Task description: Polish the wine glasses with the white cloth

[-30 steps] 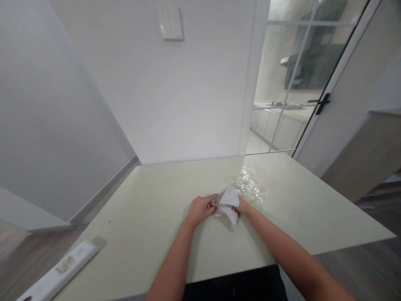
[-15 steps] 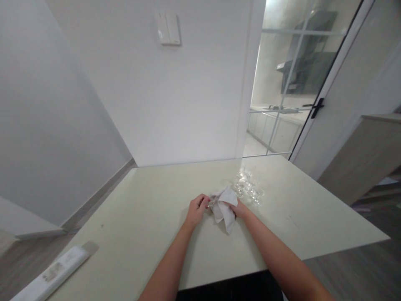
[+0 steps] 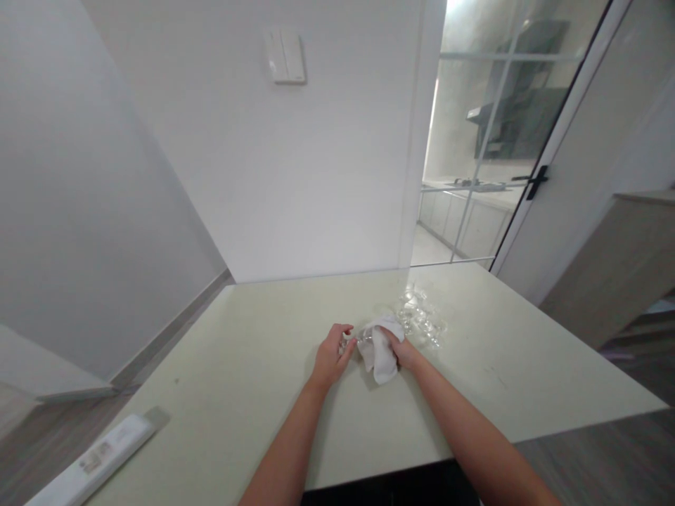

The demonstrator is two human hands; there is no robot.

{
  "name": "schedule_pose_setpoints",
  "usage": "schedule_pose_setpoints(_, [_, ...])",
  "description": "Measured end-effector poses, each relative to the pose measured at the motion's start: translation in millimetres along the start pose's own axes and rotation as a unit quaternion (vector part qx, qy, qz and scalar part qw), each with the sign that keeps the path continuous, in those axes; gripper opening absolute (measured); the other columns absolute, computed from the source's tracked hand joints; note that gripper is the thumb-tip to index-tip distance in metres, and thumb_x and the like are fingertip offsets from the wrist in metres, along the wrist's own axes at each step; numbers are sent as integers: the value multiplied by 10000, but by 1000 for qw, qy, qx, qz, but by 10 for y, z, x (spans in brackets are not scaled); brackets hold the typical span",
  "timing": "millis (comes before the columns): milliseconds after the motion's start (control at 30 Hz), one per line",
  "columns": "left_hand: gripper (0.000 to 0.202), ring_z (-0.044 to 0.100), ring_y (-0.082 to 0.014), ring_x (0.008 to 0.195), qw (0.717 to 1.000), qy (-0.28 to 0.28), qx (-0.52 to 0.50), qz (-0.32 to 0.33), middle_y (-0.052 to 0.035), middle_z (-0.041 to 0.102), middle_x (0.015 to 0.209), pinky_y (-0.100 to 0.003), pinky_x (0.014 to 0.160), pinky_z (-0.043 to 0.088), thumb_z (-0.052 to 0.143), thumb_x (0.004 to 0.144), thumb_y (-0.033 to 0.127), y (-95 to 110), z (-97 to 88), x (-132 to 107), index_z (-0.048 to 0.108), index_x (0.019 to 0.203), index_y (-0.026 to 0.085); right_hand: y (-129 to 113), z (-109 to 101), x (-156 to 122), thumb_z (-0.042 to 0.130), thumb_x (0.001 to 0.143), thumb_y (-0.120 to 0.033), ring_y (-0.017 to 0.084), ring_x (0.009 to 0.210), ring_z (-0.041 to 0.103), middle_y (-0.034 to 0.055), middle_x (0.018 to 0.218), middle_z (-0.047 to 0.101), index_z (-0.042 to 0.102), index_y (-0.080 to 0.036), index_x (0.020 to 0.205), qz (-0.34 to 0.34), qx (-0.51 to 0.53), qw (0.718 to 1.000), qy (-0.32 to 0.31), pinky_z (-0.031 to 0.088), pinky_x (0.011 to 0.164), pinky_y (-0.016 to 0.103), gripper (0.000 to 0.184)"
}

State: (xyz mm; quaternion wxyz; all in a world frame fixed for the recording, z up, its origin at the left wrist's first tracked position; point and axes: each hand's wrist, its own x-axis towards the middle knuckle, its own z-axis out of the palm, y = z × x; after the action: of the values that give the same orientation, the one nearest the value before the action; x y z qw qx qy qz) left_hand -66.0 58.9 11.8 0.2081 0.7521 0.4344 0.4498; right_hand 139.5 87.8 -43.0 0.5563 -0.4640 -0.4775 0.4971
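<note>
My left hand (image 3: 330, 357) has its thumb and fingers closed on one end of a small clear, glittering piece (image 3: 363, 339), perhaps glass or crystal; its exact kind is too small to tell. The other end runs into a white cloth (image 3: 380, 357). My right hand (image 3: 403, 351) grips that cloth, bunched around the piece, with a loose corner hanging toward me. Just beyond the right hand lies a loose pile of clear shiny pieces (image 3: 422, 325) on the pale table (image 3: 253, 365).
A long white box (image 3: 100, 460) with a printed label lies at the table's left front edge. The white wall (image 3: 316, 176) with a light switch (image 3: 286, 56) rises behind the table. At the right stands a glazed door with a black handle (image 3: 536, 183).
The cloth has been drawn in and folded tighter around the clear piece by my right hand. My left fingers have shifted and spread a little along its end.
</note>
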Motion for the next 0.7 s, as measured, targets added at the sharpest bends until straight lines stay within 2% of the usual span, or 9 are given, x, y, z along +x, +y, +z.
schedule_pose_setpoints(67, [288,559,-149,722,1000,-6,10,-13,-35,616,874,-270,696,447,439,909,424,4,8,-11,588,1020,203,-27,1,-19,630,731,-547,274,1149,603,80,1184,675,658,-229,1029,5,-1,1000,-3,390,1075,481,437])
schedule_pose_setpoints(200, [346,542,-153,649,994,30,-31,-103,5,571,694,-261,639,423,360,925,470,-103,37,25,574,859,207,-81,-67,-68,776,606,-434,335,1169,586,143,1159,682,697,-195,954,-46,-55,994,-78,343,1094,507,430])
schedule_pose_setpoints(300, [395,559,-159,655,984,36,-65,-159,1,567,657,-264,634,429,331,929,487,-206,51,66,560,780,201,-29,-125,-58,846,489,-333,356,1230,538,168,1194,661,695,-171,962,-53,-87,991,-92,309,1104,471,522])
schedule_pose_setpoints(367, [408,551,-151,624,981,21,-79,-178,0,578,673,-262,608,430,328,927,504,-230,49,77,562,800,195,38,-145,-32,831,515,-332,342,1272,500,175,1256,625,673,-160,1035,-52,-98,990,-88,296,1105,442,570])
schedule_pose_setpoints(433, [378,542,-135,603,982,11,-88,-166,-1,604,754,-252,591,431,371,915,514,-204,39,71,570,931,193,96,-144,-6,787,587,-361,322,1266,509,170,1275,613,647,-153,1095,-47,-89,991,-87,324,1086,433,567])
schedule_pose_setpoints(533, [395,550,-118,663,993,22,-72,-92,-28,619,958,-243,633,438,473,886,479,-101,17,42,511,1167,204,123,-113,7,708,692,-431,306,1222,549,143,1233,643,648,-164,1082,-27,-61,995,-69,354,1074,454,477])
schedule_pose_setpoints(600, [357,551,-125,721,998,22,-42,-43,-38,612,988,-248,685,434,488,886,445,-35,5,20,529,1144,201,98,-89,-3,621,771,-495,307,1212,555,132,1232,645,651,-179,1071,-10,-57,998,-39,334,1091,493,437])
schedule_pose_setpoints(700, [276,520,-137,695,999,11,-8,-38,-7,586,805,-253,680,402,434,912,437,-9,0,5,570,925,197,24,-76,-32,544,833,-521,302,1226,543,122,1245,640,652,-190,1078,-20,-73,996,-36,281,1124,526,426])
